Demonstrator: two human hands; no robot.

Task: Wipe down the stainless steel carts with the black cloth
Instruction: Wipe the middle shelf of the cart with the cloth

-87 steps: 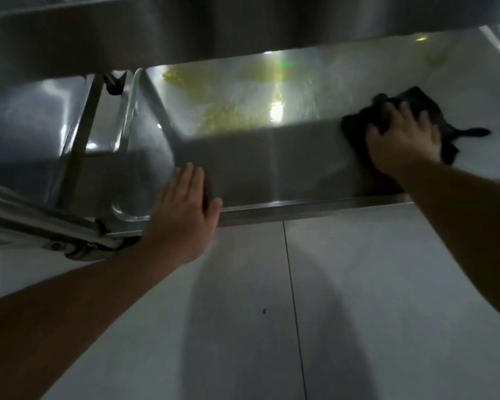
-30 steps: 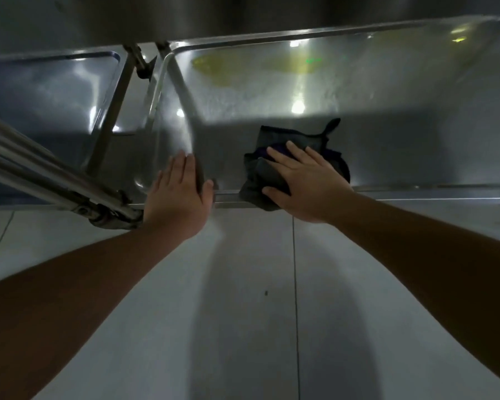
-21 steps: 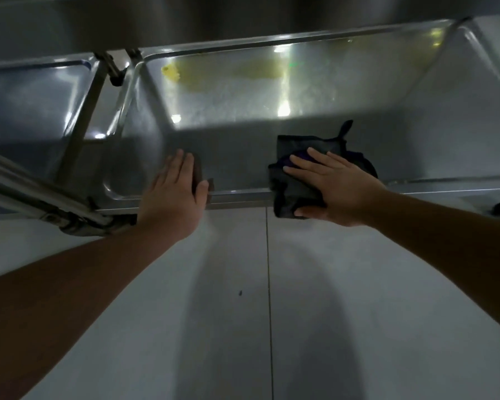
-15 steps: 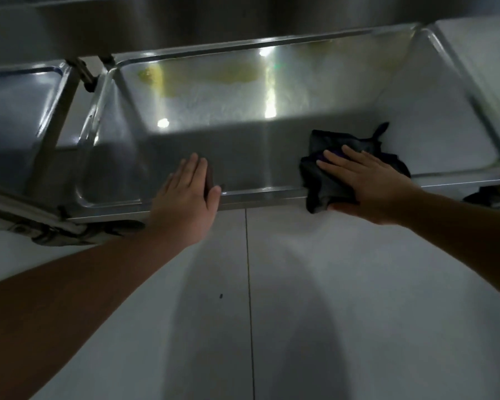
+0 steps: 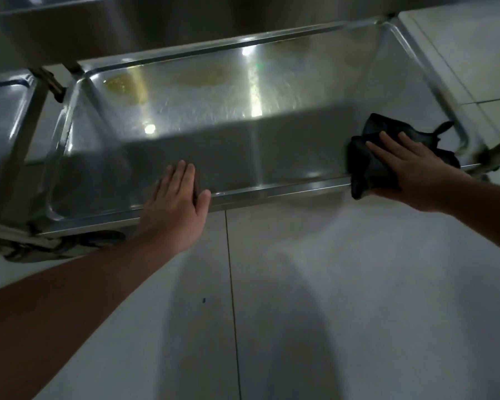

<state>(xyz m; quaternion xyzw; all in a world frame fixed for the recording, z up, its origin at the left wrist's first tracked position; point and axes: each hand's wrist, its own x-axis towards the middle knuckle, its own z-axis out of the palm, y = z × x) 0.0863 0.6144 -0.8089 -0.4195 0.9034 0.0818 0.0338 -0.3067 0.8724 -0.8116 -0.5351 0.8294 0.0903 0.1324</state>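
The low shelf of a stainless steel cart point(image 5: 286, 190) fills the upper half of the view, wet and shiny with yellowish marks near its far edge. The black cloth point(image 5: 370, 157) is bunched over the shelf's near rim at the right end. My right hand point(image 5: 410, 166) presses flat on the cloth with straight, spread fingers. My left hand point(image 5: 176, 209) rests flat on the near rim toward the left, fingers straight and together, holding nothing.
A second steel cart shelf point(image 5: 3, 116) adjoins at the left, with a cart leg and frame tubes point(image 5: 26, 131) between them. An upper steel shelf point(image 5: 185, 27) overhangs the back. A caster point(image 5: 55, 246) shows under the left corner. Pale floor tiles point(image 5: 329, 298) lie below.
My right hand has slid the cloth along the near rim to the right, from mid-shelf to the right end. My left hand has stayed on the rim.
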